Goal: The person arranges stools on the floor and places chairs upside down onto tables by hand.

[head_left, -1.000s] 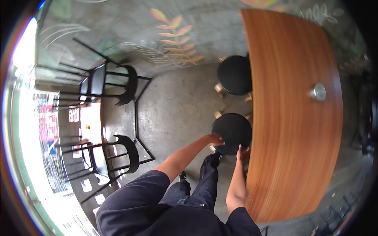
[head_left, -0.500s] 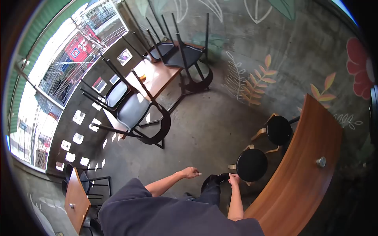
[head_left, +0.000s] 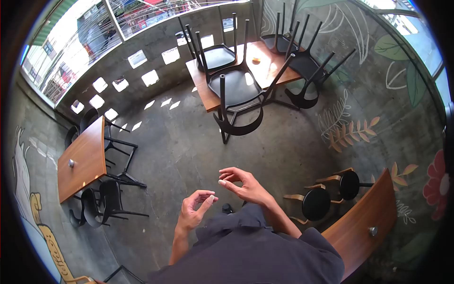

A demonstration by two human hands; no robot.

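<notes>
My left hand [head_left: 195, 209] is raised in front of my dark shirt, its fingers loosely curved and the thumb apart from them. To its right my right hand [head_left: 245, 186] reaches across with fingers stretched out and the thumb spread below. The two hands face each other, a small gap between the fingertips. I see nothing held in either one. Beneath them lies the grey concrete floor [head_left: 175, 156], and the toe of a dark shoe [head_left: 227, 208] shows just below the hands.
Ahead, black chairs [head_left: 235, 86] rest upside down on a wooden table [head_left: 208, 93]. On the left stands another wooden table [head_left: 84, 158] with black chairs [head_left: 112, 196] around it. To the right are two round stools [head_left: 316, 204] beside a wooden counter [head_left: 362, 232] bearing a small metal object [head_left: 373, 231].
My view has turned left and the left table shows more fully. Both hands have come up and closer together; the right one has moved away from the stool and its fingers have opened.
</notes>
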